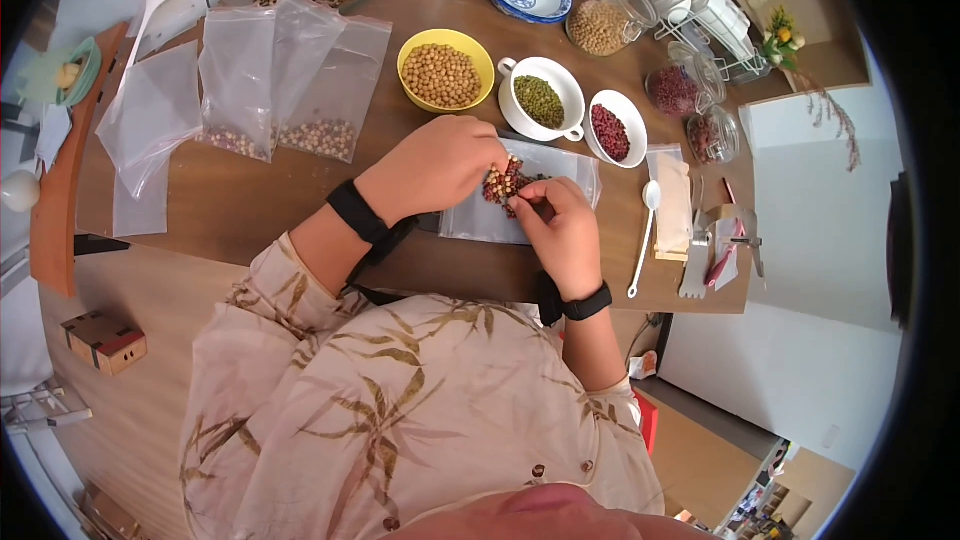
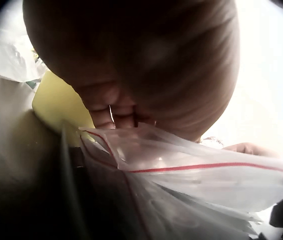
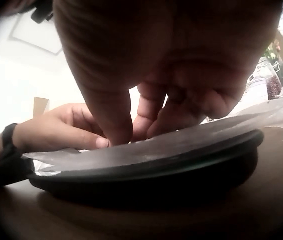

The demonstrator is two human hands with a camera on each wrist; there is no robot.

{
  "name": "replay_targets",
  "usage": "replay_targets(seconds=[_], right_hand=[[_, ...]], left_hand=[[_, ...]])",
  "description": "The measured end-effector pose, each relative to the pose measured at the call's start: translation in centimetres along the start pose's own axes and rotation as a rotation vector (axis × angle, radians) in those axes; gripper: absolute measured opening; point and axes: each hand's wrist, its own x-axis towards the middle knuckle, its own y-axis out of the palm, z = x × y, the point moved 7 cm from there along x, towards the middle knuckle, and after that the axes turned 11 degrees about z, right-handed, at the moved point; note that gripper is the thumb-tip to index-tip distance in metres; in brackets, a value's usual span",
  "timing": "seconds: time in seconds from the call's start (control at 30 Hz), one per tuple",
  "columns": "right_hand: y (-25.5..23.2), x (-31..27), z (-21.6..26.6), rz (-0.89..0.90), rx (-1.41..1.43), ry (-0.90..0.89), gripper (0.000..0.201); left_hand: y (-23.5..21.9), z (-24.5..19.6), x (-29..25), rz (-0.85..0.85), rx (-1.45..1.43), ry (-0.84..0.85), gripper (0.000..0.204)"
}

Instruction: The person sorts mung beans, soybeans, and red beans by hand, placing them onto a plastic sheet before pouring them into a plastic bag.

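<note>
A clear zip bag (image 1: 470, 212) lies in front of the person, with a heap of mixed beans (image 1: 503, 184) showing between the two hands. My left hand (image 1: 440, 168) curls its fingers over the near-left side of the beans, gripping the bag there; its thumb is mostly hidden from above. My right hand (image 1: 563, 240) pinches at the lower right of the heap with thumb and forefinger. In the left wrist view the red zip strip (image 2: 196, 166) runs along the bag's mouth below the palm. A dark dish with a green rim (image 3: 181, 175) sits under the bag in the right wrist view.
Beyond the hands stand a yellow bowl of chickpeas (image 1: 445, 38), a white cup of green beans (image 1: 515, 80) and a white bowl of red beans (image 1: 632, 112). Several bags (image 1: 335, 70) lie left. A white spoon (image 1: 645, 240) and glass jars (image 1: 605, 35) are right.
</note>
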Motion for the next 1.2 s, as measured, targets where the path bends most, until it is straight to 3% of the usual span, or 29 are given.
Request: replay_targets(seconds=[0.3, 0.37, 0.4, 0.47, 0.53, 0.6, 0.7, 0.73, 0.8, 0.83, 0.93, 1.07, 1.2], right_hand=[[0.5, 0.1, -1.7, 0.031, -0.011, 0.02, 0.011], [0.2, -0.4, -4.0, 0.024, 0.299, 0.16, 0.011], [-0.3, -0.5, -3.8, 0.03, 0.297, 0.159, 0.011], [-0.7, -0.8, -3.9, 0.043, 0.764, 0.238, 0.012], [-0.7, -0.7, -3.0, 0.038, 0.865, 0.263, 0.016], [0.0, -0.6, -1.8, 0.009, 1.211, 0.351, 0.019], [1.0, -0.1, -2.3, 0.118, 1.438, 0.288, 0.019], [1.6, -0.1, -3.2, 0.118, 1.439, 0.288, 0.019], [0.9, 0.3, -2.9, 0.087, 0.457, 0.086, 0.018], [0.4, 0.1, -1.3, 0.03, 0.183, 0.071, 0.016], [1.1, 0.7, -0.7, 0.032, 0.032, -0.015, 0.015], [1.0, 1.0, 0.3, 0.029, -0.054, -0.003, 0.013], [0.7, 1.0, -2.5, 0.046, 0.122, -0.007, 0.01]], left_hand=[[0.2, 0.2, -0.1, 0.019, -0.041, -0.009, 0.007], [0.2, 0.1, -0.2, 0.014, -0.048, 0.003, 0.007], [0.2, 0.2, -0.3, 0.01, -0.049, -0.001, 0.007], [0.3, 0.3, -0.3, 0.013, -0.036, -0.001, 0.006], [0.3, 0.2, -0.3, 0.018, -0.031, -0.006, 0.006], [0.3, 0.2, -0.2, 0.025, -0.025, -0.011, 0.006], [0.3, 0.3, -0.2, 0.028, -0.039, -0.017, 0.006], [0.3, 0.4, -0.2, 0.028, -0.04, -0.019, 0.006], [0.4, 0.4, -0.2, 0.029, -0.041, -0.018, 0.006], [0.3, 0.4, -0.2, 0.032, -0.044, -0.021, 0.006], [0.2, 0.3, -0.1, 0.03, -0.048, -0.019, 0.006], [0.2, 0.4, -0.2, 0.014, -0.068, -0.006, 0.006], [0.2, 0.5, -0.2, 0.018, -0.057, -0.021, 0.006]])
